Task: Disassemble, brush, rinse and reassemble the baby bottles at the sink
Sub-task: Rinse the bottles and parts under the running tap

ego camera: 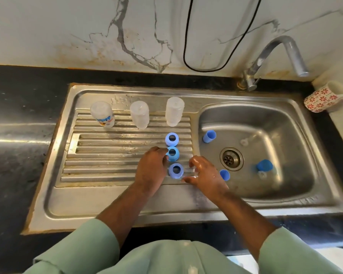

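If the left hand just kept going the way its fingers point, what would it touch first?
Probably the middle blue ring: the left hand points up and to the right across the draining board, its fingertips already at that ring's edge. Whether they touch yet is unclear.

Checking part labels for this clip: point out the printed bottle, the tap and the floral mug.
Printed bottle (104, 115): head view, on its side wall above the label.
Tap (279, 49): head view, on the curved spout.
Floral mug (321, 99): head view, on its patterned side.
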The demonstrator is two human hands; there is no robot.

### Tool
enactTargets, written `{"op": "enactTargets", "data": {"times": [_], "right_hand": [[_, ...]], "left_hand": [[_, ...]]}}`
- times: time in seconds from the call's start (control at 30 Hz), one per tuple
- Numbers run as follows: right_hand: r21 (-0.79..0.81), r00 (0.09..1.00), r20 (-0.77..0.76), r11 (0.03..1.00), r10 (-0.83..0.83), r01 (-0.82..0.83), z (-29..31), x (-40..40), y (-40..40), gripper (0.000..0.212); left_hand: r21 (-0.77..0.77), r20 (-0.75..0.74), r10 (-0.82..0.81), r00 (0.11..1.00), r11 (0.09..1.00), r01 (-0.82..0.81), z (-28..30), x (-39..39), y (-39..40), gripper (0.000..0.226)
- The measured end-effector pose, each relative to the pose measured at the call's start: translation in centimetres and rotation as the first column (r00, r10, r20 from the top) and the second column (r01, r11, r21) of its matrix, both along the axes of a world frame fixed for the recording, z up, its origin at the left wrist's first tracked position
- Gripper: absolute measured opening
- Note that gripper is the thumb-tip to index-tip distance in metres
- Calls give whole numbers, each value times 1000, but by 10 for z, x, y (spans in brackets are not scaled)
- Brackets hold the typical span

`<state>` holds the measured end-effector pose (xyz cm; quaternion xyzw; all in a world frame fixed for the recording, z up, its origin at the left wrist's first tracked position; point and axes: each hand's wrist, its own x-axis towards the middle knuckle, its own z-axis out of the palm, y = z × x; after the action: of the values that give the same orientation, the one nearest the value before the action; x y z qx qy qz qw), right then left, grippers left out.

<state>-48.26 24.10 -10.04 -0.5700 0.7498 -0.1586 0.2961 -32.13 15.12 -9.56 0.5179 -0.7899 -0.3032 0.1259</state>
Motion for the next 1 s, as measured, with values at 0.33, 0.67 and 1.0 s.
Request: {"op": "enactTargets", "data": {"times": [0.33, 0.67, 1.0], "right_hand": [[59, 975, 33, 975, -218, 216, -27, -169, 43, 10], [377, 967, -205, 924, 148, -62, -79, -329, 72, 23], [557, 923, -153, 802, 353, -215, -103, -322, 78, 21]], "left_hand": [[-41, -46, -121, 992, 992, 119, 3, -118, 49, 28], [242, 200, -239, 950, 952, 189, -57, -268, 86, 31], [303, 458, -255, 852, 945, 120, -106, -331, 85, 27]]}}
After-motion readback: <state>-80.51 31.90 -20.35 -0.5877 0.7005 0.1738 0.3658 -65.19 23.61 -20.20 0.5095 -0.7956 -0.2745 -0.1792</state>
